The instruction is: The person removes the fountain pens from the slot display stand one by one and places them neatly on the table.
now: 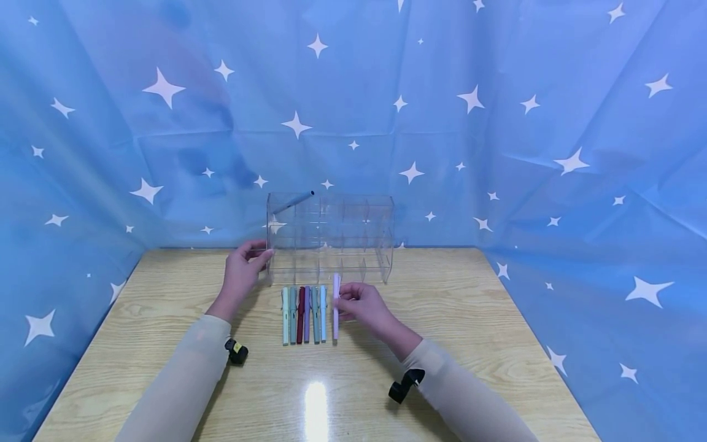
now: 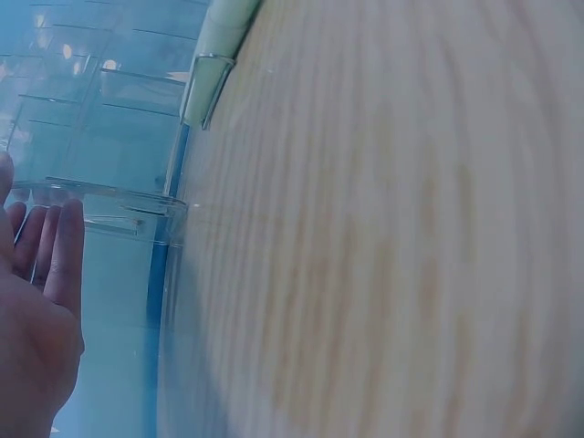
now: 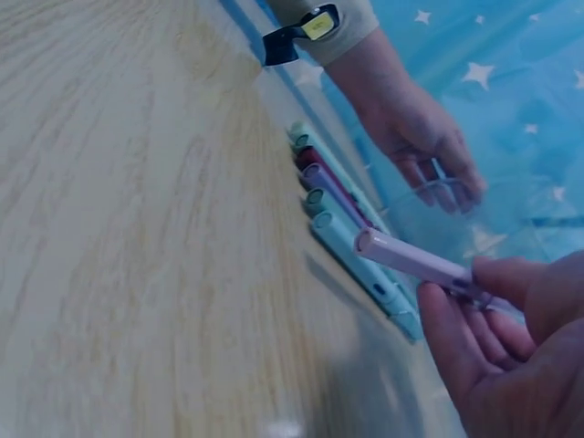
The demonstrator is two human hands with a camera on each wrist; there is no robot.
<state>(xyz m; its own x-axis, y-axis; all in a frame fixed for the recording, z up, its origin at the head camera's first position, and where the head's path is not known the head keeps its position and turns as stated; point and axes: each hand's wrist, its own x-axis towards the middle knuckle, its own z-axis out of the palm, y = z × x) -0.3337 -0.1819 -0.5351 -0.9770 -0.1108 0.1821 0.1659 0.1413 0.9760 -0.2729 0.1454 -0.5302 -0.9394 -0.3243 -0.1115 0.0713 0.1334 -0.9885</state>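
My right hand (image 1: 361,304) pinches a pale pink pen (image 1: 336,307) between thumb and fingers. In the right wrist view, that pen (image 3: 415,260) is held above the table with its end tilted up. My left hand (image 1: 245,267) rests its fingertips against the left side of a clear plastic organizer (image 1: 353,270); in the left wrist view, the fingers (image 2: 68,246) are mostly straight against its wall. Beside the pink pen lies a row of capped pens, including a pale green one (image 1: 285,316), a dark red one (image 1: 301,314), a purple one (image 1: 307,314) and a light blue one (image 1: 323,314).
A blue pen (image 1: 294,201) leans in the organizer's top left compartment, its end sticking out above. The organizer stands at the back of the wooden table (image 1: 265,393), close to a blue starry curtain (image 1: 353,92). Black wrist cameras (image 1: 405,385) sit on both sleeves.
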